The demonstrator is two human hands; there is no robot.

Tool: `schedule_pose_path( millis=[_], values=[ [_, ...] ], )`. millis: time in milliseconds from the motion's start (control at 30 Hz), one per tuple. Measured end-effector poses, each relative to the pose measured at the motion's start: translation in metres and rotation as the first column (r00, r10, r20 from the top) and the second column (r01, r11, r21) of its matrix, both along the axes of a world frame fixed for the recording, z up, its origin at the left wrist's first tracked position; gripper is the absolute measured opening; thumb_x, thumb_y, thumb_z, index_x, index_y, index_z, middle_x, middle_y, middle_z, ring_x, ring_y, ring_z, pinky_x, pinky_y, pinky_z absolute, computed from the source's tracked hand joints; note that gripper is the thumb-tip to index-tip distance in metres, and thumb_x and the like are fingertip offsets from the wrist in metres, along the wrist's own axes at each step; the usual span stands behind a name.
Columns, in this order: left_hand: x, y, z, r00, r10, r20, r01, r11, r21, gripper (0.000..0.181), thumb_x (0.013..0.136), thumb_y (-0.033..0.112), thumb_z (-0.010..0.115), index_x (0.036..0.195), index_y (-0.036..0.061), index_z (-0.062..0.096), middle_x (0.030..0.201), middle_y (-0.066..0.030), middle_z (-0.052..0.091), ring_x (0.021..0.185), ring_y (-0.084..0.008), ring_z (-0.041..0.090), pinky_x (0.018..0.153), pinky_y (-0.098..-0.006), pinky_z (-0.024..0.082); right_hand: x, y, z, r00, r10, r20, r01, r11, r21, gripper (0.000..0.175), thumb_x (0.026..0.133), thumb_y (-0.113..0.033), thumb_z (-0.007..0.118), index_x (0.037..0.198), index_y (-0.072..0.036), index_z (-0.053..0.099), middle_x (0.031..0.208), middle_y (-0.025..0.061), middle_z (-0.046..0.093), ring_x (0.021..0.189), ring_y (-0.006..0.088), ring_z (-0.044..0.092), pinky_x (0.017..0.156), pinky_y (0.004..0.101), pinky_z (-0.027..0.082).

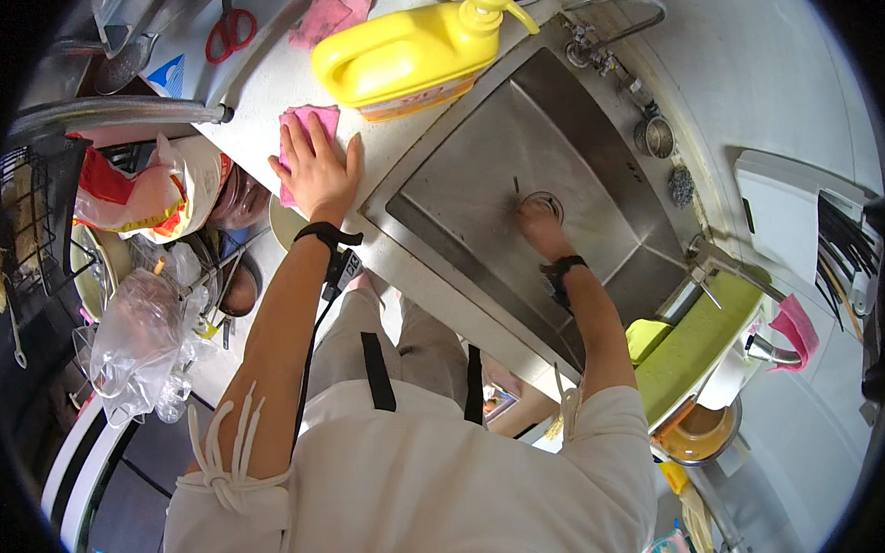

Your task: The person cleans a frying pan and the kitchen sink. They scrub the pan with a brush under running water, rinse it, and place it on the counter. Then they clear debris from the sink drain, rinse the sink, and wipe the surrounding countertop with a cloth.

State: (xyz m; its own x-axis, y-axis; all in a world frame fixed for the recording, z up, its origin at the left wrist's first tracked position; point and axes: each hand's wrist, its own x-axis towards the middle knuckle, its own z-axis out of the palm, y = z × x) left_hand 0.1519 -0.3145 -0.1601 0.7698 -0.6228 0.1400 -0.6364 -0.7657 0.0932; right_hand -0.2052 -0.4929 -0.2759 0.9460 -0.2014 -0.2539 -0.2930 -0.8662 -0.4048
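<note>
My left hand (pixel 318 165) lies palm down, fingers apart, on a folded pink cloth (pixel 329 119) at the edge of the white countertop. Deep in the stainless steel sink (pixel 476 153), my right hand (pixel 543 227) reaches to the round drain (pixel 547 203). Its fingers are blurred and partly hidden, so what they touch there cannot be told. A small dark bit (pixel 516 184) shows on the sink floor beside them. Behind my left hand, a yellow pump jug (pixel 414 52) lies on the counter along the sink's rim.
Another pink cloth (pixel 333 13) lies behind the jug. A faucet (pixel 582 51) stands at the sink's back rim, with a steel scrubber (pixel 680 186) farther along. A green board (pixel 692 344) borders the sink's right side. Red-handled scissors (pixel 232 34) and plastic bags (pixel 144 332) are at left.
</note>
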Motion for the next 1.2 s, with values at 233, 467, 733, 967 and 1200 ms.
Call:
schedule_pose_path(
  millis=[233,467,733,967,1200],
  values=[
    [0.001,0.0,-0.004,1.0,-0.005,0.008,0.005,1.0,-0.02,0.073,0.081,0.054,0.047,0.135,0.0076,0.034,0.144,-0.0178,0.024,0.134,-0.0318,0.02,0.102,-0.0614,0.014,0.144,0.07,-0.03,0.939,0.208,0.272,-0.246,0.963,0.11,0.017,0.076,-0.012,0.056,0.089,-0.003,0.062,0.097,0.012,0.057,0.094,0.0298,0.054,0.085,0.0388,0.043],
    [0.001,0.0,-0.005,1.0,-0.007,0.009,0.007,1.0,-0.012,0.073,0.081,0.054,0.047,0.136,0.008,0.033,0.144,-0.0177,0.024,0.134,-0.0319,0.02,0.102,-0.0616,0.014,0.045,0.036,-0.028,0.887,0.402,0.227,-0.431,0.897,0.095,0.019,0.07,-0.013,0.059,0.085,-0.002,0.063,0.094,0.0092,0.057,0.093,0.0277,0.053,0.081,0.0379,0.045],
    [0.001,-0.001,-0.005,0.999,-0.004,0.033,0.004,1.0,-0.009,0.073,0.081,0.056,0.046,0.136,0.009,0.033,0.144,-0.0172,0.024,0.134,-0.0307,0.02,0.103,-0.0613,0.013,-0.014,-0.006,-0.003,0.968,0.249,-0.029,-0.25,0.966,-0.063,0.024,0.075,-0.009,0.056,0.097,-0.002,0.062,0.102,0.009,0.057,0.098,0.0265,0.052,0.087,0.0361,0.043],
    [0.001,0.0,-0.007,0.999,-0.016,0.029,0.017,1.0,-0.025,0.073,0.081,0.055,0.047,0.135,0.0073,0.035,0.144,-0.0178,0.025,0.134,-0.0324,0.021,0.102,-0.0621,0.015,0.004,0.041,-0.009,0.971,0.236,0.043,-0.24,0.958,0.157,0.019,0.072,-0.006,0.056,0.089,-0.001,0.06,0.093,0.0108,0.056,0.094,0.0278,0.053,0.082,0.038,0.045],
    [0.001,0.0,-0.003,1.0,-0.001,0.016,0.002,1.0,-0.026,0.072,0.08,0.055,0.048,0.134,0.0075,0.036,0.143,-0.0182,0.026,0.133,-0.0327,0.022,0.101,-0.0622,0.016,-0.001,-0.012,0.003,0.976,0.076,-0.206,-0.108,0.983,-0.15,0.024,0.075,-0.008,0.056,0.097,-0.004,0.063,0.11,0.0101,0.056,0.108,0.0273,0.05,0.093,0.036,0.042]
  ],
)
